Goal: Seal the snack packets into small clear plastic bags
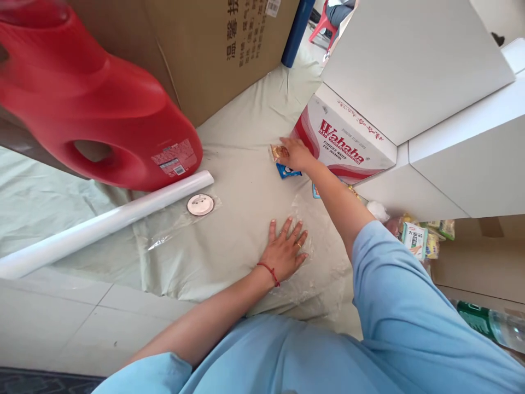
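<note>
Gold packet (276,152), head view: we find it just left of the Wahaha box (342,145), at the fingers of the right hand (296,154), the nearer one. That hand covers the packet's long axis, and we cannot tell whether its grip is closed. The left hand (284,253), fingers spread, empty, lies farther from the box.

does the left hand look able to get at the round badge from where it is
Probably yes: the left hand lies flat with fingers spread, seemingly holding nothing, and I see nothing standing between it and the round badge. The white roll lies on the badge's far side.
</note>
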Tool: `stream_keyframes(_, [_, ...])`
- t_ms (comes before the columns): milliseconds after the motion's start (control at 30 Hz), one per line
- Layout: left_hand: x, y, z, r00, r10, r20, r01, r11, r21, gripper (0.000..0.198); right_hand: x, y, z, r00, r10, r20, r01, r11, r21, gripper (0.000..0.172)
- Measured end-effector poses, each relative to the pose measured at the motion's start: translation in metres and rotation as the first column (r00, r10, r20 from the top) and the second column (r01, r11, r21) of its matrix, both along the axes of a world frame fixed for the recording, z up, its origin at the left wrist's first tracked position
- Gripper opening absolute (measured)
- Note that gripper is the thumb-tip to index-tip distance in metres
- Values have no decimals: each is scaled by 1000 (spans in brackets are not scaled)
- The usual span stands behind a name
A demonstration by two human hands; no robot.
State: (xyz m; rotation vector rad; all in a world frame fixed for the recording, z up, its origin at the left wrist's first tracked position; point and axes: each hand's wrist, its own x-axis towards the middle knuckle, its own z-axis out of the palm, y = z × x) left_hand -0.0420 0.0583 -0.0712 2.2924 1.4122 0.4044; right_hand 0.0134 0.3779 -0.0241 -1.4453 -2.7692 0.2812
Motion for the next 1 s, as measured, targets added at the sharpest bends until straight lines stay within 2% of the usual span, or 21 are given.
stream_keyframes(33, [0,0,0,1000,-2,2,2,1000,6,65,-7,0,0,998,7,66,-4,999,-36,70])
stream_keyframes(100, [-1,0,0,1000,-1,9,1,1000,10,66,-15,-5,1,988,-9,155,17,999,-48,63])
stream_keyframes(200, [-2,0,0,1000,4,15,-4,1000,3,66,-16,-22,11,987,-65,145,53,995,83,44])
stream_keyframes(300, [-2,0,0,1000,7,18,-7,1000,18,65,-1,-50,28,994,-103,-43,109,977,184,46])
stream_keyframes(367, [-2,0,0,1000,7,27,-8,999,34,64,19,-76,41,938,-145,-316,190,974,119,53])
stream_keyframes(400, [-2,1,0,999,7,32,-8,999,39,63,32,-91,46,856,-182,-484,220,975,24,56])
stream_keyframes(433, [-1,1,-1,999,8,36,-10,999,41,62,47,-108,51,727,-246,-641,226,967,-115,60])
stream_keyframes(467, [-1,1,-1,999,11,39,-12,999,41,61,64,-126,54,561,-340,-755,205,940,-272,65])
stream_keyframes(500, [-1,1,-1,999,16,39,-17,999,40,60,80,-145,57,405,-445,-798,146,894,-425,69])
stream_keyframes(567, [-1,1,-2,999,27,37,-29,999,38,58,112,-183,56,184,-637,-749,37,766,-642,71])
stream_keyframes(633, [0,1,-3,999,37,35,-38,998,40,56,140,-217,49,52,-735,-677,42,678,-733,64])
stream_keyframes(667, [1,1,-3,999,42,32,-43,998,40,56,151,-232,45,25,-759,-650,65,650,-757,60])
stream_keyframes(700, [1,1,-3,999,47,28,-48,998,40,55,161,-246,40,26,-778,-627,94,626,-774,56])
stream_keyframes(733, [1,2,-2,998,52,21,-53,998,39,55,169,-257,35,62,-794,-604,121,607,-785,53])
stream_keyframes(767, [1,2,-1,998,58,11,-59,998,37,55,175,-266,31,131,-805,-578,138,592,-794,50])
stream_keyframes(867, [0,3,3,997,77,-29,-76,997,36,55,183,-284,22,444,-745,-498,98,593,-799,47])
stream_keyframes(933, [0,3,5,995,89,-53,-87,995,39,56,181,-289,19,651,-599,-467,7,620,-785,46])
stream_keyframes(1000, [-1,3,6,992,106,-75,-103,994,44,56,177,-289,19,789,-435,-434,-17,691,-722,42])
